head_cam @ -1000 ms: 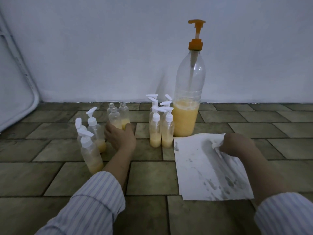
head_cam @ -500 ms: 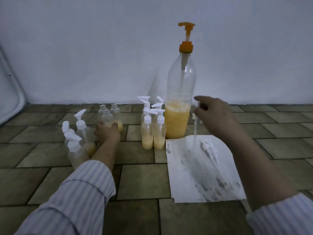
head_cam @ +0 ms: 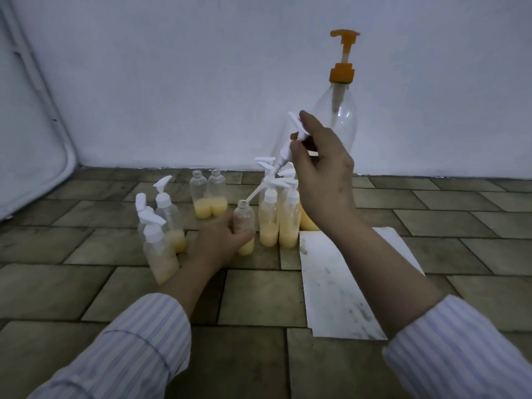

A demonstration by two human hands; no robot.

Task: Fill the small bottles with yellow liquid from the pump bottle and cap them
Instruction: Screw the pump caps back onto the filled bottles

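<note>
While gripped, bottle (head_cam: 244,226) holds yellow liquid (head_cam: 247,249).

On the tiled floor (head_cam: 259,298) in front of me stand capped small bottles (head_cam: 277,214), two uncapped bottles (head_cam: 208,194) and the tall pump bottle (head_cam: 341,110) by the wall, with a smudged white paper (head_cam: 339,283) lying flat.

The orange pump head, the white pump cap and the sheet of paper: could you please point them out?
orange pump head (head_cam: 341,75): head view, its collar.
white pump cap (head_cam: 285,152): head view, its collar.
sheet of paper (head_cam: 334,283): head view, bare middle.
</note>
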